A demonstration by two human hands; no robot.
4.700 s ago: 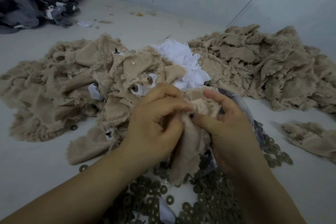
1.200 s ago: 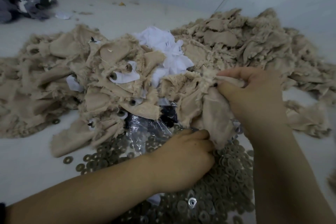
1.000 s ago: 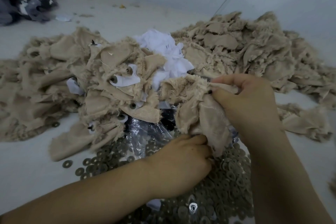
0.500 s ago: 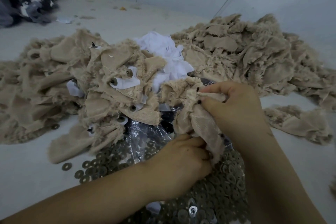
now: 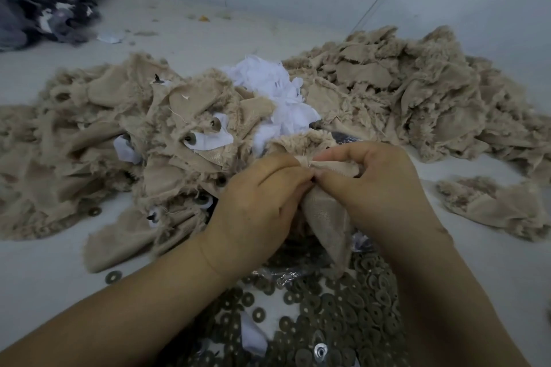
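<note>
Pinching top edge of beige fur piece w/ L hand & R hand, fingertips meeting, long axis hanging down twd washers.

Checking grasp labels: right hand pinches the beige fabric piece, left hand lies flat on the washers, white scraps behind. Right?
One thing is off: the left hand is not flat on the washers; it pinches the beige fabric piece too, meeting the right hand above them. The head view shows this. The white scraps do lie behind.
</note>
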